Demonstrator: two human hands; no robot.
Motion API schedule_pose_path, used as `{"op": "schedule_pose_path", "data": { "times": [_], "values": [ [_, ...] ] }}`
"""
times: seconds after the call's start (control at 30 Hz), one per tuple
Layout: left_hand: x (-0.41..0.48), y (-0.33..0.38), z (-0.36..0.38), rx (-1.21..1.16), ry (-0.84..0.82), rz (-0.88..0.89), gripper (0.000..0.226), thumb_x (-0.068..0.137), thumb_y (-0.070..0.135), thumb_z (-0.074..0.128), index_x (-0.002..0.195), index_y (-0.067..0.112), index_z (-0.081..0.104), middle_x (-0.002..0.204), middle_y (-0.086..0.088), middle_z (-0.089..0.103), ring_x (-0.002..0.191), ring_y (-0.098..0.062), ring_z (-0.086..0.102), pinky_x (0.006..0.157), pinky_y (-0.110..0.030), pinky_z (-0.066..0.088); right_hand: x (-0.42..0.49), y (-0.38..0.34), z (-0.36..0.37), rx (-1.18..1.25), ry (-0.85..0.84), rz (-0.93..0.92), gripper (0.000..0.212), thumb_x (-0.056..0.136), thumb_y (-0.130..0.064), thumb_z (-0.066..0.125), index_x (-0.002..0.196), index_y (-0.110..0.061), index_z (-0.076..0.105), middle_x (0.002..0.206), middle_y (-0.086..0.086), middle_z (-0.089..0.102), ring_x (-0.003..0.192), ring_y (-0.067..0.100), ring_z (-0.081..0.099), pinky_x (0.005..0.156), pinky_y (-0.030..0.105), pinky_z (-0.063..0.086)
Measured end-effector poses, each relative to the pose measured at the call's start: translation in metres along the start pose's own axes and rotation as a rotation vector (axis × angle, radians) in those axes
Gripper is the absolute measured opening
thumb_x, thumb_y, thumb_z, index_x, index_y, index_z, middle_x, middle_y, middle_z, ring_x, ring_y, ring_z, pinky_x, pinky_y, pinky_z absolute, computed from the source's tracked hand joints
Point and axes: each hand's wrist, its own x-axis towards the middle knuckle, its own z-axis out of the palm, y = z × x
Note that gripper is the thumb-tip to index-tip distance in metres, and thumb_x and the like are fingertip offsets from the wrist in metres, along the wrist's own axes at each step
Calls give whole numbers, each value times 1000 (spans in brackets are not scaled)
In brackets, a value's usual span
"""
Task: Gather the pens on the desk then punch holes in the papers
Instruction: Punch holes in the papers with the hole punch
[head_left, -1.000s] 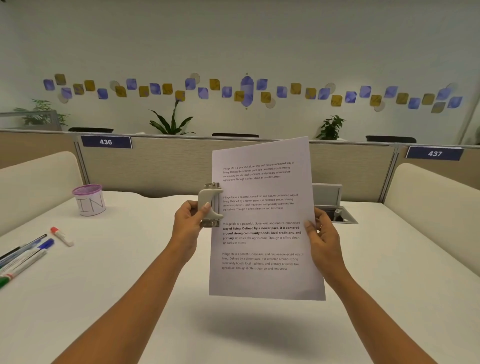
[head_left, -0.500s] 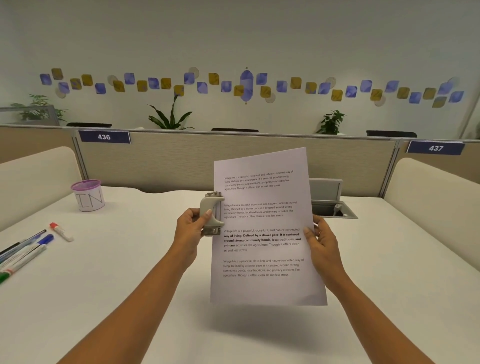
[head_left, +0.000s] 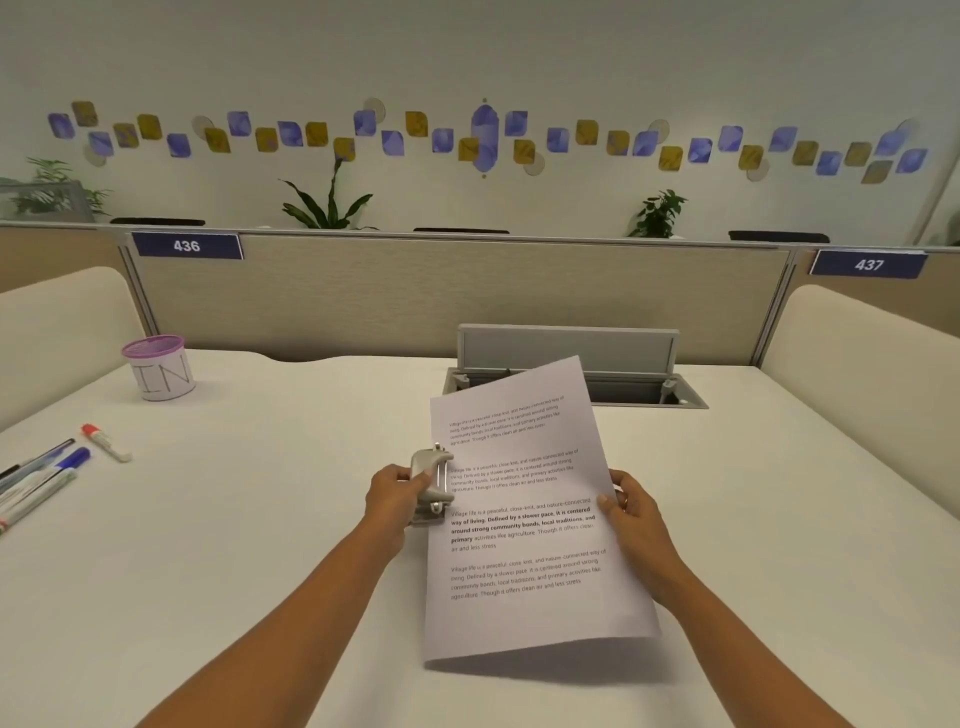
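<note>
A printed white paper (head_left: 524, 519) hangs tilted just above the desk in front of me. My left hand (head_left: 397, 496) grips a grey hole punch (head_left: 432, 480) clamped over the sheet's left edge. My right hand (head_left: 631, 506) pinches the paper's right edge. Several pens (head_left: 39, 475) lie side by side at the desk's left edge, with a short red-capped marker (head_left: 105, 442) apart from them. A purple-rimmed pen cup (head_left: 160, 367) marked "IN" stands at the back left.
An open cable hatch (head_left: 571, 374) with a raised grey lid sits in the white desk (head_left: 249, 519) behind the paper. Beige partition panels (head_left: 441, 301) close off the back, cream side screens stand left and right.
Both hands have lowered the paper and punch from chest height down toward the desk, and the sheet now leans further back. The pens have not moved.
</note>
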Motion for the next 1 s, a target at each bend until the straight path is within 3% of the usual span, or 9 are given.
{"op": "schedule_pose_path", "data": {
  "times": [0.2, 0.27, 0.4, 0.5, 0.6, 0.7, 0.73, 0.9, 1.0],
  "values": [
    [6, -11, 9, 209, 40, -5, 17, 88, 20, 59, 83, 9, 48, 98, -18, 62, 93, -32, 61, 84, -43, 50, 4, 22, 4, 9, 6, 71, 28, 96, -8, 42, 123, -14, 49, 110, 16, 65, 90, 31, 66, 79, 40, 54],
    [7, -12, 11, 300, 58, 16, 16, 89, 22, 58, 86, 10, 48, 97, -16, 63, 93, -32, 61, 89, -44, 50, 5, 25, 5, -1, 7, 81, 27, 96, -7, 42, 122, -14, 49, 111, 16, 65, 94, 33, 65, 83, 43, 54],
    [10, -10, 16, 511, 98, 75, 16, 89, 24, 56, 90, 9, 49, 91, -9, 58, 81, -26, 54, 74, -36, 46, 5, 28, 9, 0, 14, 106, 29, 96, -7, 42, 123, -13, 49, 112, 16, 64, 97, 34, 65, 88, 46, 53],
    [12, -8, 20, 676, 102, 100, 25, 90, 25, 53, 104, 4, 53, 101, -12, 62, 88, -28, 57, 67, -30, 37, 6, 28, 12, -1, 19, 115, 30, 96, -5, 41, 124, -11, 49, 114, 17, 64, 97, 33, 64, 88, 45, 53],
    [12, -9, 21, 711, 111, 96, 25, 90, 25, 52, 104, 4, 53, 99, -12, 61, 91, -29, 59, 66, -28, 37, 6, 27, 13, -12, 22, 117, 30, 96, -6, 40, 124, -11, 48, 115, 16, 63, 96, 31, 64, 84, 40, 53],
    [12, -10, 19, 703, 131, 89, 15, 89, 25, 53, 91, 11, 50, 78, -3, 57, 64, -17, 55, 53, -24, 35, 7, 26, 14, -59, 26, 122, 30, 96, -9, 40, 125, -13, 48, 116, 13, 63, 98, 31, 64, 83, 39, 53],
    [12, -10, 18, 705, 136, 85, 16, 89, 26, 54, 92, 10, 51, 76, -2, 57, 64, -17, 55, 53, -23, 35, 7, 26, 15, -71, 28, 118, 30, 96, -9, 40, 125, -13, 48, 116, 13, 63, 99, 31, 63, 84, 40, 53],
    [17, -18, 6, 741, 130, 99, 27, 90, 29, 53, 97, 4, 58, 101, -13, 64, 85, -27, 55, 66, -29, 37, 9, 25, 14, -185, 53, 73, 36, 93, -12, 50, 128, -10, 49, 122, 12, 60, 107, 26, 59, 91, 37, 49],
    [21, -21, -1, 633, 136, 110, 31, 91, 34, 50, 95, 5, 60, 102, -13, 64, 92, -29, 57, 72, -33, 40, 16, 21, 9, -316, 126, 41, 43, 89, -21, 59, 129, -10, 49, 118, 13, 61, 95, 23, 59, 84, 32, 47]
  ]
}}
